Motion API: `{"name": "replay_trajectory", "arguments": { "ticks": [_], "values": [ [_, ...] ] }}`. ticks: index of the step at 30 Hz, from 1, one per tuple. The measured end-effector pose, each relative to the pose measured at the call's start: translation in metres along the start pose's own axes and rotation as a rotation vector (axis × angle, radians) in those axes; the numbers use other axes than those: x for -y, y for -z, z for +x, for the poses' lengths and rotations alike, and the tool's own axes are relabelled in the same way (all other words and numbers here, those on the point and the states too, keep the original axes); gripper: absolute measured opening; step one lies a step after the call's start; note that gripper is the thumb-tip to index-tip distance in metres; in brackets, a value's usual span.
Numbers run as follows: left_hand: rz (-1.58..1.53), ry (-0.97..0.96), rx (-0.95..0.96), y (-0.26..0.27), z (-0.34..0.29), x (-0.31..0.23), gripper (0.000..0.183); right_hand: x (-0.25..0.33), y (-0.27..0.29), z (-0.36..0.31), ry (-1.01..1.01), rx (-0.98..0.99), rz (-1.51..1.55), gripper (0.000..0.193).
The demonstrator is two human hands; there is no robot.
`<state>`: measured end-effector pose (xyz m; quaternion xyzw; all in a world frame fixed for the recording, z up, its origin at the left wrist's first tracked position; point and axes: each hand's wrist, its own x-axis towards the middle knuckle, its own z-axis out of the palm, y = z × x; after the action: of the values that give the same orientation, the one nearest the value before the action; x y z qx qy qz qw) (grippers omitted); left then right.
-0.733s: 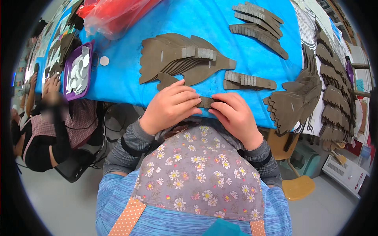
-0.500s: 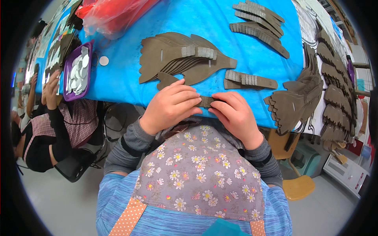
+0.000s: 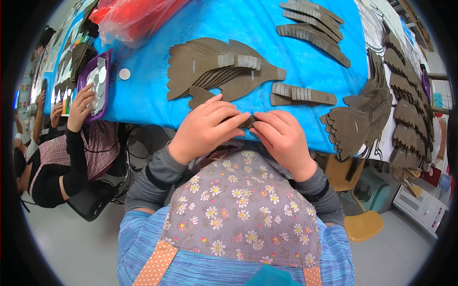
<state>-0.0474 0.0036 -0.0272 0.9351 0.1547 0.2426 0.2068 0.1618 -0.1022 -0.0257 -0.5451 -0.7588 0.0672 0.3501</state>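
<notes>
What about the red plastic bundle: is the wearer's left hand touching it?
No, the left hand holds a small brown piece together with the right hand, well apart from the red plastic bundle.

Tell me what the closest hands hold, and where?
A brown strip, pinched at either side by the left hand and right hand; its ends are hidden.

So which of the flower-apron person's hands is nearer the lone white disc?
Left. The left hand is to the right of the white disc; the right hand sits farther right.
</notes>
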Motion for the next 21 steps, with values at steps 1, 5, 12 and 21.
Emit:
{"name": "replay_trajectory", "arguments": {
  "ticks": [1, 5, 12, 21],
  "values": [
    [0.0, 0.0, 0.0, 0.0, 0.0, -0.002, 0.043, 0.0, 0.0, 0.0, 0.001, 0.01, -0.008, 0.021],
    [0.159, 0.01, 0.135, 0.004, -0.003, -0.019, 0.053, 0.001, 0.005, 0.0, -0.002, 0.038, -0.003, 0.024],
    [0.041, -0.037, 0.27, 0.029, 0.006, -0.011, 0.053, -0.002, 0.02, -0.012, 0.039, -0.105, 0.079, 0.023],
    [-0.351, 0.303, 0.284, 0.052, 0.031, -0.008, 0.026, -0.003, 0.038, -0.023, -0.091, -0.181, 0.289, 0.01]
  ]
}}
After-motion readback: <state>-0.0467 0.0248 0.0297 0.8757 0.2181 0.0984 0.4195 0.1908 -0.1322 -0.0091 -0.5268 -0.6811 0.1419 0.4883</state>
